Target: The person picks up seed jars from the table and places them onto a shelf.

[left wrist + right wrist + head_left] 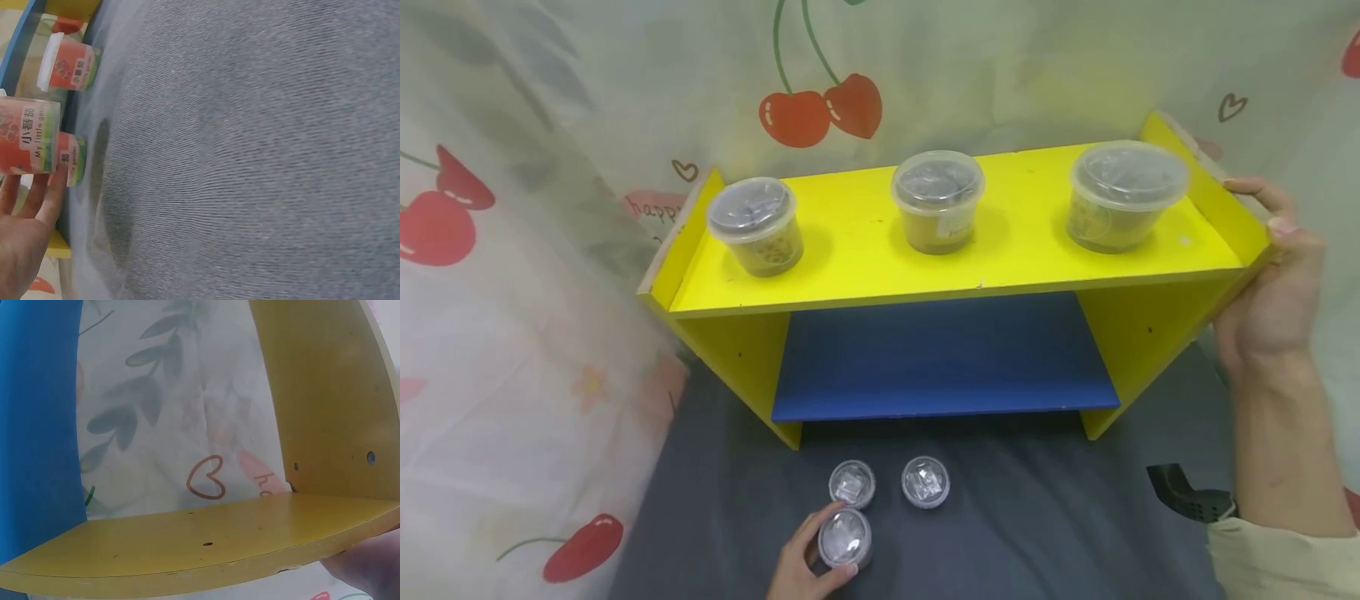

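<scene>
My left hand (812, 557) grips a small lidded plastic cup (846, 540) in front of the shelf, thumb on its near side. In the left wrist view this cup (28, 136) has a red and green label and is above the grey cloth, the left hand (25, 240) at its side. Two like cups stand close by: one (852, 482) just beyond it, the other (925, 482) to the right. At the yellow shelf (850, 233), my right hand (1273, 283) holds the outer edge of its right side panel. The right wrist view shows that panel (187, 550) from inside.
Three larger lidded tubs stand in a row on the yellow top: left (756, 225), middle (937, 200) and right (1123, 196). Below is a blue shelf board (943, 358). Grey cloth (1037, 508) covers the ground; a cherry-print curtain (1000, 75) hangs behind and at the sides.
</scene>
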Tool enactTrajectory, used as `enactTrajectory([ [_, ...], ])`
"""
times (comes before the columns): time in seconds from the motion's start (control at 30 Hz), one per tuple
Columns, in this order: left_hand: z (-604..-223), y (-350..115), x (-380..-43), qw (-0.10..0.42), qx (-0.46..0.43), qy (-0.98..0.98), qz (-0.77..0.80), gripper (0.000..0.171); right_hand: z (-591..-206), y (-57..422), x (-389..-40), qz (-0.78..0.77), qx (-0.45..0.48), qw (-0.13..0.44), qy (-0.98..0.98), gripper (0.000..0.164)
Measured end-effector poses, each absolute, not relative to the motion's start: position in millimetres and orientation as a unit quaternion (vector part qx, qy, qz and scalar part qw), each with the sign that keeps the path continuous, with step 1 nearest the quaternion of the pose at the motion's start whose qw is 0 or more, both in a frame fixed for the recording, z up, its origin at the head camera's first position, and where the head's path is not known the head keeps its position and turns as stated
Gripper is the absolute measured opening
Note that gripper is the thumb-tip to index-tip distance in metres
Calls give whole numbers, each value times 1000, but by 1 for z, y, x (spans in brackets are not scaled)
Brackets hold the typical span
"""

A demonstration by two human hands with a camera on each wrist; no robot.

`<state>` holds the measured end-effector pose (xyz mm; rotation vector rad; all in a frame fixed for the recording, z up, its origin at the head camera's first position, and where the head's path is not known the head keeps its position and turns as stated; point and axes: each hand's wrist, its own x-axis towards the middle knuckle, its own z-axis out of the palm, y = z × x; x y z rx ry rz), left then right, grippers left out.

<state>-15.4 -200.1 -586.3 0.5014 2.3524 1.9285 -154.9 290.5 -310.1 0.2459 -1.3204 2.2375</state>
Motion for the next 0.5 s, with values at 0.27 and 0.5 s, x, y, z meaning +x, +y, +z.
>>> enactTrajectory([
  [0.27, -573, -199, -21, 30, 123, 742, 658, 72, -310, 288, -157, 826, 90, 263, -490, 46],
  [0.5, -559, -194, -30, 18, 98, 756, 647, 71, -309, 289, -152, 823, 90, 284, -484, 46],
])
